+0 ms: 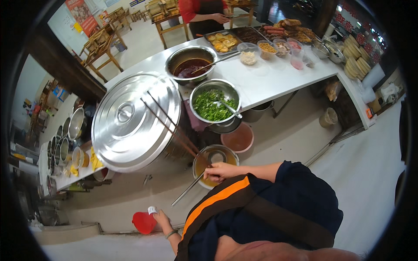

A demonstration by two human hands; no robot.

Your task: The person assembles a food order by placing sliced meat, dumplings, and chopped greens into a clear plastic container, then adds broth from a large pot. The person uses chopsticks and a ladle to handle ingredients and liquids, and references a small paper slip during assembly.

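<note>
My right hand (221, 172) is closed around a pair of long dark chopsticks (172, 127), whose thin ends reach over a large lidded steel pot (130, 117). A metal rod-like handle (187, 190) also runs from this hand toward the lower left; what is on its other end cannot be made out. Beneath the hand stands a round vessel (233, 157) with yellowish liquid. Lower left, my left hand (163, 220) grips a red plastic bowl-like container (144, 223). Something small and white (152, 210) shows at its edge beside the fingers.
On the white counter (278, 82) stand a steel bowl of chopped greens (213, 106), a pot of dark red sauce (190, 67) and trays of food (223, 42). A pinkish tub (237, 137) sits below. Another person (204, 15) stands beyond the counter. Several metal containers (63, 148) line the left.
</note>
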